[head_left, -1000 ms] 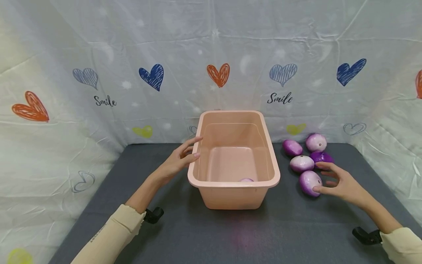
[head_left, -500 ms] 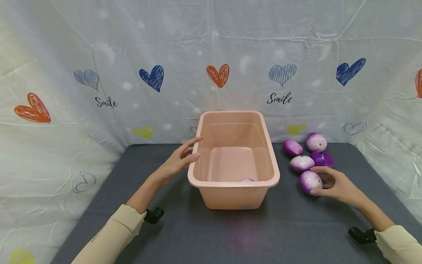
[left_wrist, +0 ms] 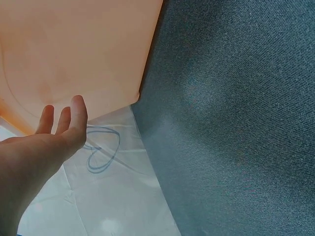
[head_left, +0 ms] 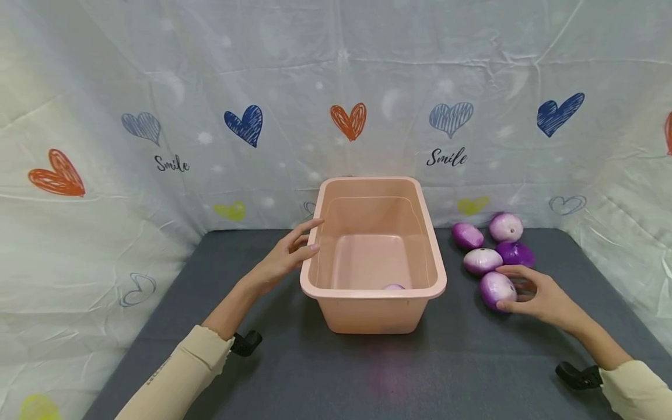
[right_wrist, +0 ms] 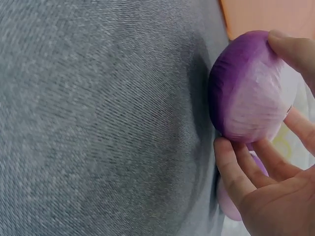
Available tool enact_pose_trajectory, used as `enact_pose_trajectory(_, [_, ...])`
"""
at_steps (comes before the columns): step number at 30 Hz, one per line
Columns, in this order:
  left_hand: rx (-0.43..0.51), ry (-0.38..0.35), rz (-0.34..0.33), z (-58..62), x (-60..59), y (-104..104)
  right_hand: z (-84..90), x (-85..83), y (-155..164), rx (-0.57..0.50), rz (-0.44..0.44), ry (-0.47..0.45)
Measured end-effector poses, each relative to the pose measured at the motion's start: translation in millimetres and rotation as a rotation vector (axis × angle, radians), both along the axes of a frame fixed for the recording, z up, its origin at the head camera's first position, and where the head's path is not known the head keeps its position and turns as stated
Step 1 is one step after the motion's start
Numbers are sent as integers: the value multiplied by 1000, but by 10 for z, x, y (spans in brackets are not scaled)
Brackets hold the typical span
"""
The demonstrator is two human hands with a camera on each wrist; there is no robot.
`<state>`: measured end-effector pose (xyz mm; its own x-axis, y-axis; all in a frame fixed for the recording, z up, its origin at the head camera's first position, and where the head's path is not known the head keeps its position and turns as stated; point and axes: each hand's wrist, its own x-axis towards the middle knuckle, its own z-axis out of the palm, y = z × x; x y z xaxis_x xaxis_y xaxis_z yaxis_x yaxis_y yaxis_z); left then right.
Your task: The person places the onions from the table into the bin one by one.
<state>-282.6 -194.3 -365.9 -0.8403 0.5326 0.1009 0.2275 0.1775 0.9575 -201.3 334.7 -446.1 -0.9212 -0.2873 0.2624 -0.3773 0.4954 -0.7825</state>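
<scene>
My right hand (head_left: pixel 548 298) holds the nearest purple-and-white onion (head_left: pixel 493 290) at the right of the table. In the right wrist view, the thumb presses one side of this shiny onion (right_wrist: pixel 246 88) and several fingers curl against the opposite side. My left hand (head_left: pixel 280 256) rests at the left rim of a pink plastic basin (head_left: pixel 373 317), its fingers loosely extended. The left wrist view shows those fingers (left_wrist: pixel 78 115) in front of the basin's side wall. Inside the basin, only the top of another onion (head_left: pixel 394 287) shows above the front rim.
Behind the held onion lie several more: a whitish one (head_left: pixel 482 261), a dark purple one (head_left: pixel 517 254), a purple one (head_left: pixel 467 235) and a pale one (head_left: pixel 506 227). A dark grey cloth covers the table (head_left: pixel 325 373). A heart-printed curtain (head_left: pixel 294 70) hangs behind.
My right hand has come slightly left and closed its thumb and fingers around the nearest onion, which still sits in about the same place. The left hand and basin have stayed put.
</scene>
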Motion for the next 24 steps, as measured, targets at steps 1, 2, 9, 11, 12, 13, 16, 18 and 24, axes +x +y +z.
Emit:
enact_pose_trajectory(1, [0, 1, 0, 4, 3, 0, 13, 8, 3, -3, -2, 1])
enact_pose_trajectory(2, [4, 4, -1, 6, 3, -1, 27, 16, 11, -9, -2, 0])
enact_pose_trajectory(9, [20, 31, -7, 25, -5, -3, 146, 32, 75, -26, -6, -18])
enact_pose_trajectory(11, [23, 37, -9, 31, -7, -8, 186, 28, 97, -34, -4, -26])
enact_pose_trajectory(12, [23, 41, -9, 35, -6, -11, 205, 27, 107, -41, -3, -29])
enact_pose_trajectory(13, [23, 43, -6, 40, -6, -14, 227, 24, 114, -46, 0, -27])
enact_pose_trajectory(16, [17, 46, 3, 58, -9, -22, 291, 9, 128, -71, 3, -22])
enact_pose_trajectory(18, [13, 46, 4, 67, -15, -27, 335, -5, 123, -102, 1, -25])
enact_pose_trajectory(24, [-11, 44, 7, 86, -16, -35, 435, -75, 71, -208, 5, 1])
